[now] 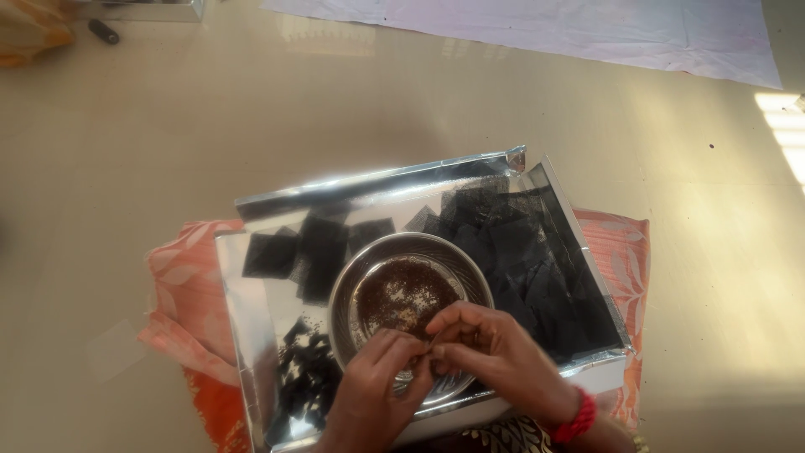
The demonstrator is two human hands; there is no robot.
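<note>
A round steel bowl (369, 260) with brown powder (407, 294) in it stands in a shiny silver tray (251, 327). My left hand (373, 394) and my right hand (495, 352) meet over the bowl's near rim, fingertips pinched together. What they pinch is too small and hidden to tell. A red thread band circles my right wrist (574, 419). Flat black mesh squares (520, 252) pile up on the tray's right side, with a few more (306, 247) at the left. Small filled black bundles (306, 377) lie at the tray's near left corner.
The tray rests on an orange floral cloth (180, 294) on a beige floor. A white sheet (587, 29) lies at the far edge. A small dark cylinder (104, 31) lies at the far left.
</note>
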